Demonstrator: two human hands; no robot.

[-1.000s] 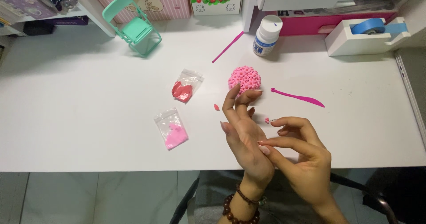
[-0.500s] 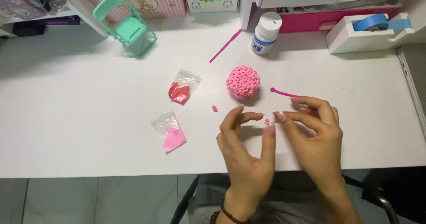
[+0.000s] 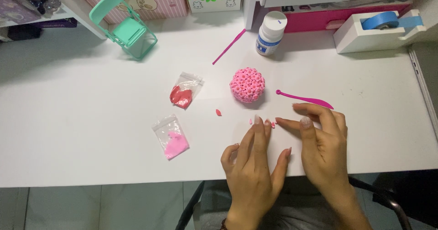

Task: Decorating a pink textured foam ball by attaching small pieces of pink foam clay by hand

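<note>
White desk surface [image 3: 68, 120] fills the view, with a pale wall of boxes along the back edge. Both hands rest low at six o'clock: the left hand [image 3: 253, 166] lies flat with fingers spread, gripping nothing; the right hand [image 3: 321, 143] is loosely curled, its fingertips meeting the left's at tiny pink clay bits [image 3: 273, 124]. Just above, at twelve o'clock from them, sits a pink flower-covered ball [image 3: 247, 85]. Two clear square bags lie at nine o'clock, one with red clay [image 3: 183, 91], one with pink clay [image 3: 171, 137]. A white bottle with blue label [image 3: 271, 33] stands at twelve.

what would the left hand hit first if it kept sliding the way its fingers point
Probably the pink flower ball: the left hand points up the table, tiny pink bits at its fingertips, and the ball lies just beyond.
</note>
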